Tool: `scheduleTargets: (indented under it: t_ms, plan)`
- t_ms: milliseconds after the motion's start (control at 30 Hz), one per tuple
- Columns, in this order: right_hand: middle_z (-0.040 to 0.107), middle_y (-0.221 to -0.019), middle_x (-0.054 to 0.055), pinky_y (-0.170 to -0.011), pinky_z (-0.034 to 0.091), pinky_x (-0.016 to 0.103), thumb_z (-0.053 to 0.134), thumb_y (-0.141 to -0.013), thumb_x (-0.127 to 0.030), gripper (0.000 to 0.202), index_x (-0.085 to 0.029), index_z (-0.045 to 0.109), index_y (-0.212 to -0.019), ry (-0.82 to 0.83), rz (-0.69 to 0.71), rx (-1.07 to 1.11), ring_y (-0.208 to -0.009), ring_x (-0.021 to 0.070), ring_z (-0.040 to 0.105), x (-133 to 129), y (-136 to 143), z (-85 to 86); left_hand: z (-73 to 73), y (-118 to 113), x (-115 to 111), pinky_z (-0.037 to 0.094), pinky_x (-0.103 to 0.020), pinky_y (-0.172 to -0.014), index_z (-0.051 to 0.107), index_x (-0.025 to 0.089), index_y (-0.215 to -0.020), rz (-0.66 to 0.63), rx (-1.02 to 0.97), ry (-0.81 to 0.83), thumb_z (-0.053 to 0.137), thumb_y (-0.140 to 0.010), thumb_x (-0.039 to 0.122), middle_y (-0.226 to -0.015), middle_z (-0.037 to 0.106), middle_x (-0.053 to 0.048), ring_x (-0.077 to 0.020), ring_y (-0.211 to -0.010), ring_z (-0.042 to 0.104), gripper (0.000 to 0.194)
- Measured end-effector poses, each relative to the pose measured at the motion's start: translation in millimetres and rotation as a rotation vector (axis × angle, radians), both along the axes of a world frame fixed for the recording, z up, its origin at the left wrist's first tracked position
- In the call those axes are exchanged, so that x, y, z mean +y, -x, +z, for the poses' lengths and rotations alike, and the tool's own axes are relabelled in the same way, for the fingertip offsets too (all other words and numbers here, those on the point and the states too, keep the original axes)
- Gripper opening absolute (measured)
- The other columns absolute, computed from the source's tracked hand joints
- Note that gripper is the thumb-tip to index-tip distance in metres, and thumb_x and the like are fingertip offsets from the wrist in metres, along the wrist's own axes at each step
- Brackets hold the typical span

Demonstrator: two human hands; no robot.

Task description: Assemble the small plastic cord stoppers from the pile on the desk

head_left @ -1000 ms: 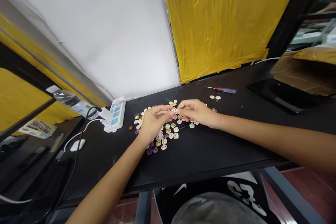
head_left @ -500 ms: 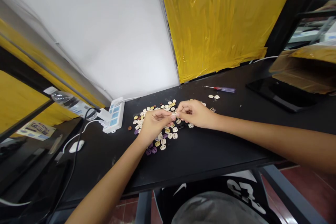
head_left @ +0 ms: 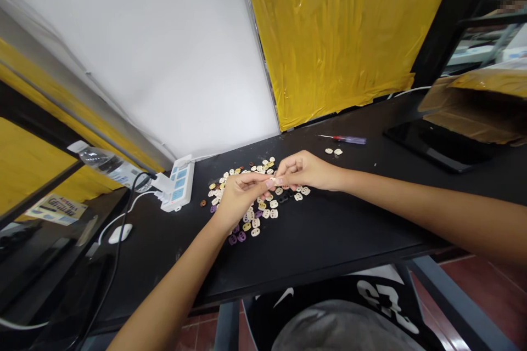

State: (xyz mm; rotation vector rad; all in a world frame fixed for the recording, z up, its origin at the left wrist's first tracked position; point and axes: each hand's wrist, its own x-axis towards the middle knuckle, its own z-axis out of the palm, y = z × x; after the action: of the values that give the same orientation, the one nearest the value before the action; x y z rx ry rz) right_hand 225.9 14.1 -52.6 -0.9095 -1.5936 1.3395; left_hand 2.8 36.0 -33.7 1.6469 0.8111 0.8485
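The person's left hand point(head_left: 244, 194) and right hand point(head_left: 307, 170) meet above the table point(head_left: 329, 225), thumbs and forefingers pinched together on one small cream two-holed piece point(head_left: 273, 180). The fingertips cover most of it, so its holes and the way it is turned cannot be made out. The remaining fingers of both hands are curled in, and it cannot be told whether they hold anything more

Beneath and around the hands spreads a loose pile of similar pieces point(head_left: 267, 213), mostly cream with some yellow; the left hand hides part of it. Purple pieces point(head_left: 237, 238) lie at 7 o'clock from the pinch, and a few black pieces point(head_left: 284, 198), hard to separate against the dark table, at 5 o'clock

At 2 o'clock, two cream pieces point(head_left: 333, 151) sit apart from the pile, near a screwdriver point(head_left: 348, 140) with a red and purple handle. Farther toward 3 o'clock is a cardboard box point(head_left: 444, 115), cut off by the frame. At 9 o'clock stand a white power strip point(head_left: 181, 182) and, beyond it, a clear bottle point(head_left: 107, 164), its base crossed by a black cable point(head_left: 123, 219)
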Motion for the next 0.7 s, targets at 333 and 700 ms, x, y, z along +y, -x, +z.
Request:
scheduleTargets:
  t_ms: [333, 700]
  plan:
    - [0.063, -0.06, -0.001, -0.048, 0.031, 0.025, 0.078, -0.086, -0.053, 0.037, -0.017, 0.072, -0.085, -0.034, -0.261, 0.023, -0.052, 0.0098, 0.049, 9.9, -13.6, 6.8, 5.9, 9.3, 14.2, 0.051, -0.033, -0.075, 0.062, 0.021, -0.077, 0.122, 0.19, -0.283, 0.056, -0.093, 0.034, -0.079, 0.07, -0.002, -0.0186, -0.076, 0.064, 0.022]
    - [0.069, -0.078, 0.003, -0.064, 0.049, 0.032, 0.083, -0.085, -0.049, 0.03, -0.021, 0.075, -0.09, -0.417, -0.519, 0.083, -0.07, 0.0162, 0.06, -11.4, -22.8, 47.5, -17.3, 10.2, 31.6, 0.053, -0.046, -0.099, 0.074, 0.021, -0.088, -0.031, 0.461, -0.638, 0.063, -0.096, 0.032, -0.104, 0.079, -0.01, -0.0287, -0.104, 0.073, 0.017]
